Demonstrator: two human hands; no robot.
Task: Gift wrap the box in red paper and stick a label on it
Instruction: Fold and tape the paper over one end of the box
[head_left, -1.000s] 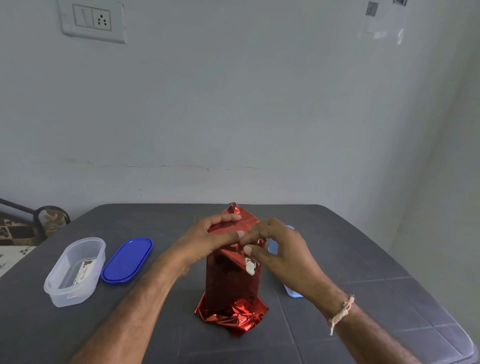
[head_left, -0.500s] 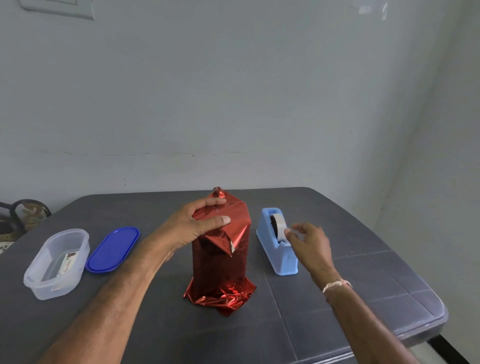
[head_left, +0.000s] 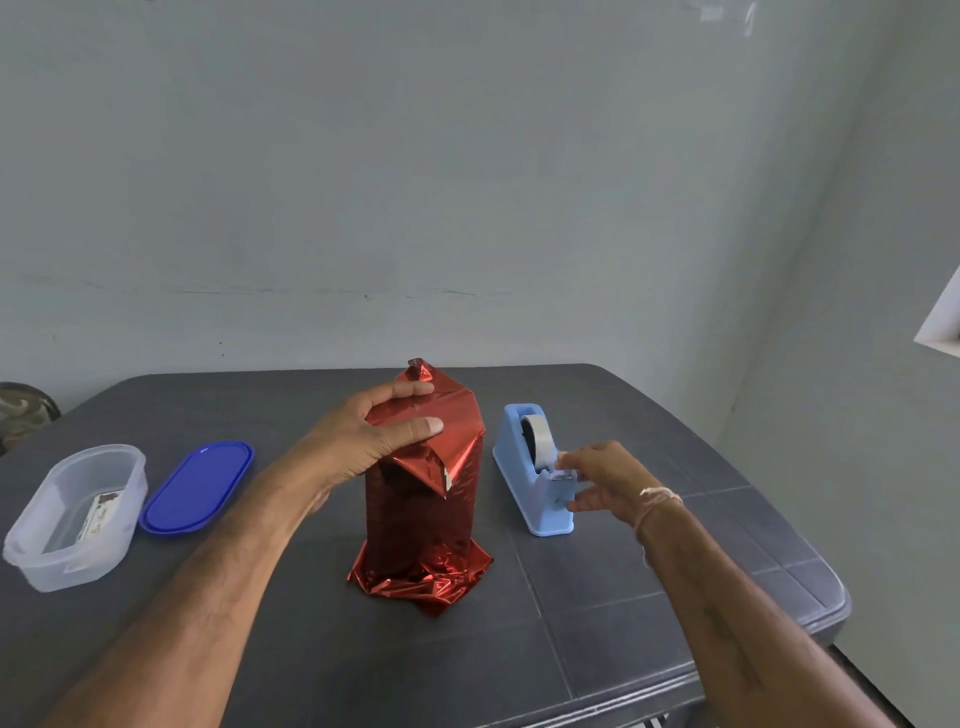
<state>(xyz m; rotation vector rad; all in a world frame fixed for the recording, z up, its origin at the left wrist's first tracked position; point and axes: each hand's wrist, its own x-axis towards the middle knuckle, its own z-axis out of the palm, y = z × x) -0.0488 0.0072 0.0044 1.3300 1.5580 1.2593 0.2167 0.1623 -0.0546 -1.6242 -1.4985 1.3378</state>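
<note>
Left hand (head_left: 374, 441) clasps the top of the red-wrapped box (head_left: 421, 519), mid-worktop (head_left: 623, 613); right hand (head_left: 608, 478) touches the tape dispenser (head_left: 519, 467), grip undetermined.

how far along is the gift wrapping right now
Done: the red paper is wrapped round the sides. In hand: the left hand holds the top fold down while the right hand reaches the tape dispenser. Left: taping the top, closing the crumpled bottom, sticking on a label.
</note>
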